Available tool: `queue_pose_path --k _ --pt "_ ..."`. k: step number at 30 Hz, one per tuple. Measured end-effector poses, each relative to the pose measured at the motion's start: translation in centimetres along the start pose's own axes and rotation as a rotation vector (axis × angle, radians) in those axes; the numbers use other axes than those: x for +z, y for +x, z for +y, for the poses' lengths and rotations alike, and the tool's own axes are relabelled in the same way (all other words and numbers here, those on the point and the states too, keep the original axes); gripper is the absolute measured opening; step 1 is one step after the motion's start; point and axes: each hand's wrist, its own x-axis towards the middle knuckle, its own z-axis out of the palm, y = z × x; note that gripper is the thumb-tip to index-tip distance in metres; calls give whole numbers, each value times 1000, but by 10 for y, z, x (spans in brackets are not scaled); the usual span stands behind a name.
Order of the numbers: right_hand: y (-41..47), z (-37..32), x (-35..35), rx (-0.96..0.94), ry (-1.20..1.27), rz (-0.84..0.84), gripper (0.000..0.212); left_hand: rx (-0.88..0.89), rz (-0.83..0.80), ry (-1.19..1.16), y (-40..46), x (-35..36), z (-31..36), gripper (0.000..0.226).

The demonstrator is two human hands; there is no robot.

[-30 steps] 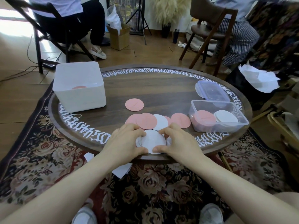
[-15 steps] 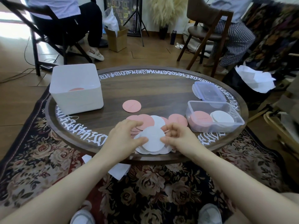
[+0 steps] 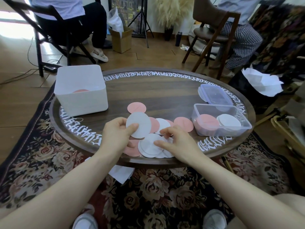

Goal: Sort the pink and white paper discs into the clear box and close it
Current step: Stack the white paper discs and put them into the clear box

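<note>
My left hand (image 3: 116, 134) pinches a white paper disc (image 3: 140, 123), lifted and tilted above the pile. Several pink and white discs (image 3: 151, 147) lie overlapping near the table's front edge. My right hand (image 3: 178, 142) rests over the right of that pile, fingers loosely curled and touching the white discs. One pink disc (image 3: 136, 107) lies alone further back. The clear box (image 3: 221, 123) stands at the right, holding a pink stack (image 3: 208, 122) on its left and a white stack (image 3: 229, 122) on its right. Its clear lid (image 3: 214, 95) lies behind it.
A white opaque bin (image 3: 80, 91) with a pink disc inside stands at the table's back left. The round wooden table (image 3: 148, 90) has a white lettered rim. Two seated people on chairs are beyond it. White paper lies on the rug under the front edge.
My left hand has raised a white disc off the pile and holds it alone. My right hand has let go of it and dropped back onto the pile.
</note>
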Motion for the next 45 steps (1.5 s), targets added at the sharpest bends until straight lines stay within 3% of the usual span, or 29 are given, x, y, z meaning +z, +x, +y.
queue_pose_path --k 3,7,14,21,27,36,41,45 --pt "-4 -8 3 -30 -197 -38 61 -14 18 -13 2 -1 -1 5" --pt "-5 -9 4 -29 -154 -24 61 -43 27 -45 3 -4 -1 9" --pt "-6 -4 3 48 124 3 42 -55 -13 -94 0 -3 2 21" --pt "2 1 -19 180 574 3 11 -86 -58 -158 -6 -2 7 25" --pt "-6 -3 -25 138 800 4 13 -70 -140 -121 -10 1 8 25" --pt "-6 -16 -21 144 804 -3 11 -48 -330 -158 -15 6 9 19" --pt "-3 -21 -18 90 784 20 16 -28 -287 -114 -16 6 10 10" --pt "1 -20 -13 30 619 101 19 12 -179 -112 -14 3 10 4"
